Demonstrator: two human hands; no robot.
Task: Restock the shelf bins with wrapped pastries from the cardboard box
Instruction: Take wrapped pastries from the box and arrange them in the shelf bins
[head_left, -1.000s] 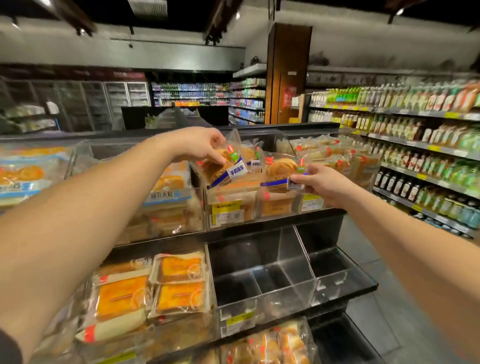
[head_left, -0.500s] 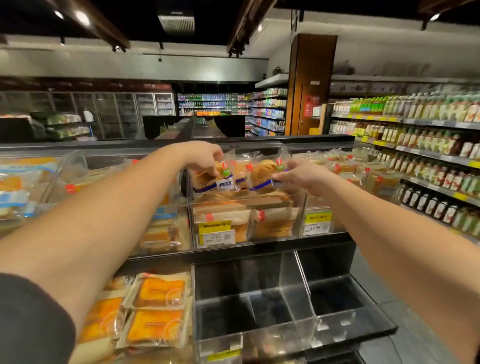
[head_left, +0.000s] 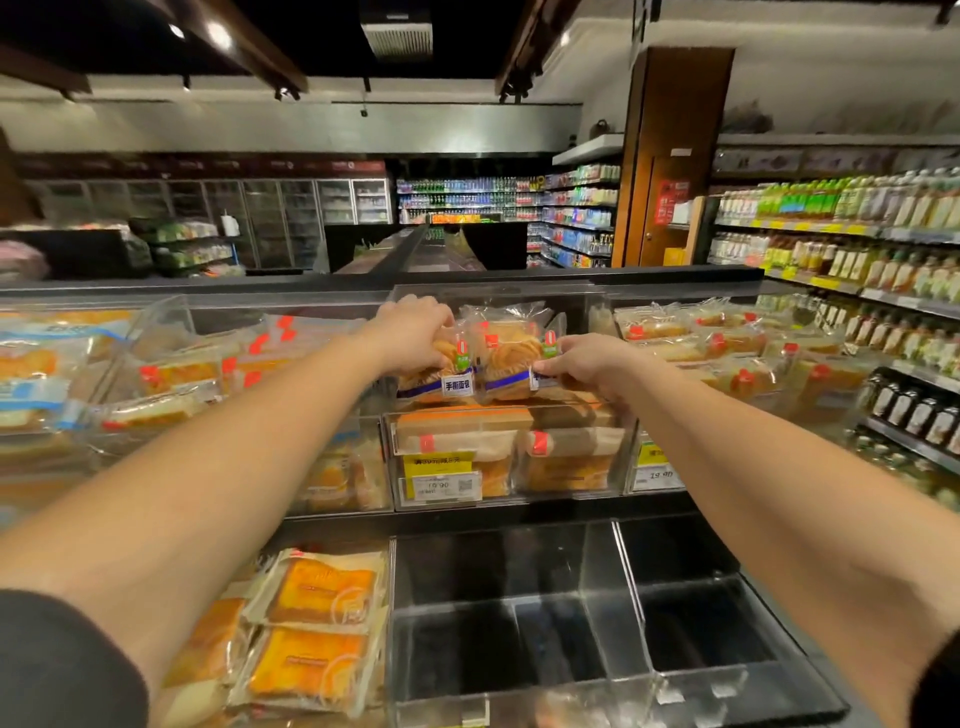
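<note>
Clear top bin (head_left: 498, 312) at twelve o'clock gets two pastries, one gripped by each hand; lower bins (head_left: 571, 623) at six o'clock look unfilled.

White label (head_left: 457, 385) on centre pastry pack (head_left: 439, 371) reads "手撕面包"; price tag (head_left: 657, 475) right of centre shows "19.90"; yellow tag (head_left: 439, 484) lower centre "19.90", blurry.

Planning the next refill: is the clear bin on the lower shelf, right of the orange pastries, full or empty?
Empty: the clear bin shows only bare dividers and dark floor.
</note>
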